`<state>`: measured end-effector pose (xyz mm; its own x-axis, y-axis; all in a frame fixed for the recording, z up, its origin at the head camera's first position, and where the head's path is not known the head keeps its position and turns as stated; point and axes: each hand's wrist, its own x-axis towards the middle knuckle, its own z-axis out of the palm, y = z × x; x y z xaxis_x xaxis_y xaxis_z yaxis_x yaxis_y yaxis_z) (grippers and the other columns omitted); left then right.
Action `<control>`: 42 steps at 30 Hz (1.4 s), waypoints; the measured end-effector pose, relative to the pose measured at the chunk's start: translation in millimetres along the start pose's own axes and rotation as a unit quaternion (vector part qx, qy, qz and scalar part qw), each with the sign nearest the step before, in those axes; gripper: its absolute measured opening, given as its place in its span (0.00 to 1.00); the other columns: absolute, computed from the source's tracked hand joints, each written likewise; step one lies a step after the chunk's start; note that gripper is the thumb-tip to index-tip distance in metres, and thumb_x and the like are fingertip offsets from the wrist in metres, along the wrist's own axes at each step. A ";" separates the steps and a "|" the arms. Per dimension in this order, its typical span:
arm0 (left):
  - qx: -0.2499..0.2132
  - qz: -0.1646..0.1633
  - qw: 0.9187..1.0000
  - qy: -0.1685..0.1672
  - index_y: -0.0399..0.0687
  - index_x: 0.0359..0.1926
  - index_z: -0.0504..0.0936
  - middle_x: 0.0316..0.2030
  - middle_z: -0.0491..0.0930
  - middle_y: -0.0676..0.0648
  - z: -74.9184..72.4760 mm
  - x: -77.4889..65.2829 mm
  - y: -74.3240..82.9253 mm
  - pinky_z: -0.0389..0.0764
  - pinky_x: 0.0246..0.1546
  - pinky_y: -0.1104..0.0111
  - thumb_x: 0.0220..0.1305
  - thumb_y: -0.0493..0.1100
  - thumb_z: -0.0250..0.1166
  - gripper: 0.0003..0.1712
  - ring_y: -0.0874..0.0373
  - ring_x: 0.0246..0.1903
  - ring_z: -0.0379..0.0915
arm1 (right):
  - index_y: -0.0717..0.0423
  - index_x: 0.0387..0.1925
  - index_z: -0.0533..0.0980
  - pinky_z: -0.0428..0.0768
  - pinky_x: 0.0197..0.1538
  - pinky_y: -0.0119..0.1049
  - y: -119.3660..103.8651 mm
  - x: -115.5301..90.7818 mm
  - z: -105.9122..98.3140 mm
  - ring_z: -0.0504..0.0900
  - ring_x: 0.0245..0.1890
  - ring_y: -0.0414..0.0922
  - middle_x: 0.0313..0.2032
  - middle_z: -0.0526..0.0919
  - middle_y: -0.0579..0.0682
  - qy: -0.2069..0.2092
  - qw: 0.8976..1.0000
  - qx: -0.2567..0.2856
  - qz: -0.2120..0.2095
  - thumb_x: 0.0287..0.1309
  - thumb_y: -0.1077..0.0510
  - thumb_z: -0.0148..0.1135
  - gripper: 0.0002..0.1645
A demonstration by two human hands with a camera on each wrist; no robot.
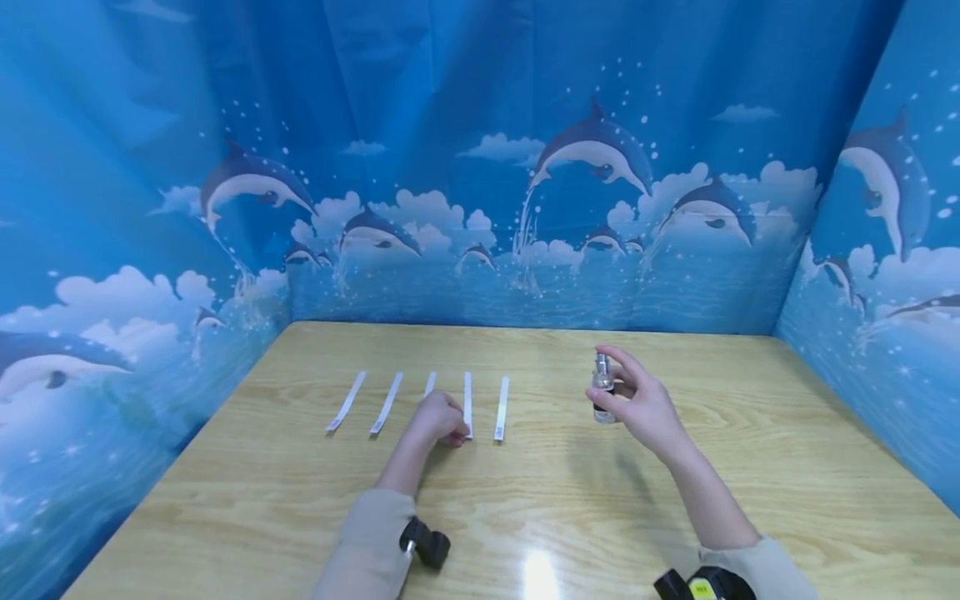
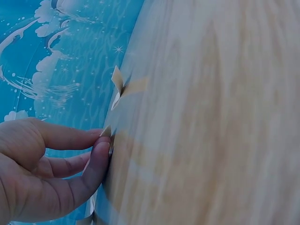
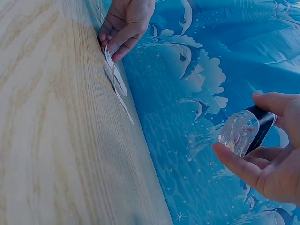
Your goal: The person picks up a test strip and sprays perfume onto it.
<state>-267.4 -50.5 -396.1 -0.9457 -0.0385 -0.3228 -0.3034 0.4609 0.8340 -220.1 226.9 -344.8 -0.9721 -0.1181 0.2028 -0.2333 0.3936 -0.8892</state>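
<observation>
Several narrow white paper strips (image 1: 501, 408) lie side by side on the wooden table. With thumb and fingertips my left hand (image 1: 437, 417) pinches the near end of the strip (image 1: 468, 396) second from the right; the left wrist view shows that pinched end (image 2: 107, 132) close up. Part of the strip just left of it is hidden behind this hand. Above the table to the right, my right hand (image 1: 643, 402) holds a small clear glass spray bottle (image 1: 603, 385) with a dark label, upright, its index finger on the top. In the right wrist view the bottle (image 3: 239, 131) appears tilted.
The strips sit on the left and middle part of the table (image 1: 540, 492). A blue curtain (image 1: 420, 283) printed with dolphins hangs behind the table and along its sides. Black wrist devices (image 1: 426, 543) are strapped over both sleeves.
</observation>
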 end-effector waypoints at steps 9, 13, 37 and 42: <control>-0.047 0.017 0.999 -0.002 0.25 0.43 0.75 0.29 0.76 0.37 -6.1 0.3 -6.0 0.82 0.25 0.69 0.44 0.20 0.62 0.20 0.56 0.18 0.75 | 0.48 0.67 0.59 0.81 0.37 0.39 -0.9 -0.6 -1.2 0.76 0.49 0.58 0.52 0.73 0.64 0.001 1.000 -0.002 0.004 0.57 0.56 0.63 0.37; -0.080 0.028 0.996 -0.001 0.26 0.44 0.75 0.26 0.75 0.39 -10.7 -2.3 -7.2 0.81 0.22 0.71 0.45 0.20 0.61 0.20 0.59 0.16 0.72 | 0.48 0.66 0.59 0.81 0.36 0.39 0.7 0.0 -0.9 0.76 0.49 0.58 0.52 0.73 0.64 -0.001 1.000 0.002 0.004 0.57 0.56 0.63 0.38; -0.183 0.044 0.982 -0.015 0.26 0.48 0.74 0.28 0.73 0.43 -17.3 -0.9 1.4 0.77 0.20 0.75 0.49 0.23 0.55 0.21 0.61 0.18 0.68 | 0.49 0.66 0.59 0.81 0.35 0.39 1.7 -0.1 2.4 0.78 0.46 0.57 0.50 0.74 0.65 -0.007 1.000 0.017 0.001 0.57 0.58 0.63 0.38; -0.188 0.064 0.980 -0.021 0.24 0.50 0.73 0.24 0.72 0.45 -17.2 -2.4 4.0 0.75 0.19 0.77 0.55 0.26 0.54 0.20 0.61 0.19 0.67 | 0.49 0.67 0.59 0.81 0.35 0.38 0.3 -1.1 2.8 0.78 0.46 0.56 0.51 0.73 0.66 -0.008 1.000 0.019 0.006 0.57 0.58 0.63 0.38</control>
<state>-268.4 -63.8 -384.3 -0.9757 0.0379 -0.2160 -0.2114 0.1003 0.9723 -219.0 224.7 -346.4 -0.9743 -0.1286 0.1849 -0.2196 0.3608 -0.9064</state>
